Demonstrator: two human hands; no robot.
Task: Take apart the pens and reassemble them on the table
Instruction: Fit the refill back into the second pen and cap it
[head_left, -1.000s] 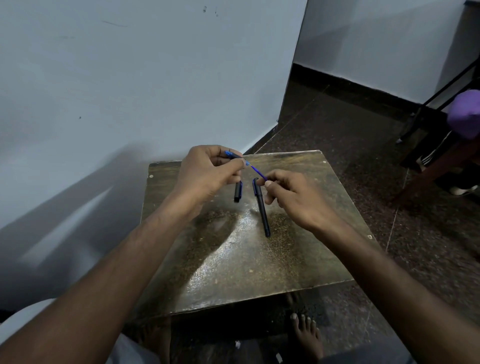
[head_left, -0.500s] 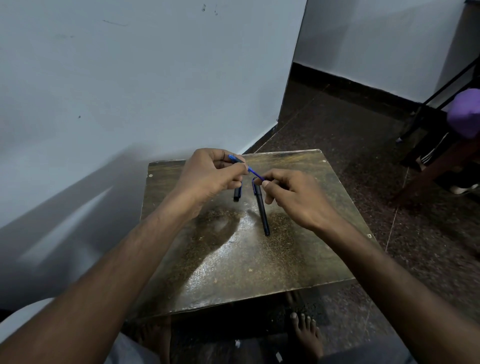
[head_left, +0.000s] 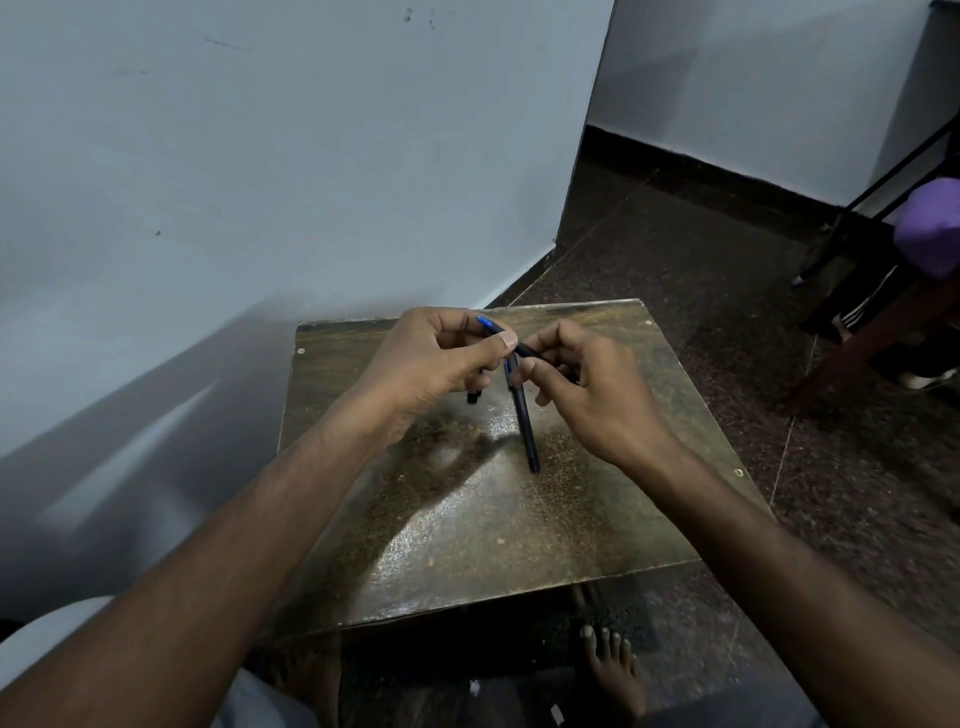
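- Head view, only one supplied. We find no containers; all parts sit on or above the table (head_left: 467, 545), a small squarish top w/ a glossy, speckled brown-gold surface, worn edges, screw heads near the corners.
- Left hand (head_left: 431, 358): raised above the far half of the table, fingers curled in, thumb pressed toward the forefinger. It pinches a thin blue refill (head_left: 487, 325); the blue end pokes out past the fingers, the rest is hidden behind the thumb.
- Right hand (head_left: 587, 384): also raised, loosely curled, thumb and forefinger closed on a slim dark pen part (head_left: 531, 352) that meets the refill right at the left thumb tip. We cannot tell how far one part sits inside the other.
- Both forearms bare, coming in from the near corners and converging over the table centre.
- Black pen (head_left: 523, 421): lies flat on the table, just below and between the hands, long axis running near-to-far; its far end is partly covered by the right fingers. Matte black, slim, cylindrical.
- Small black piece (head_left: 474, 397): short, dark, showing under the left hand on the table; mostly hidden, so type unclear.
- Surroundings: pale blue-grey wall (head_left: 260, 182) behind, dark speckled floor (head_left: 701, 270), bare foot (head_left: 610, 670) under the near table edge.
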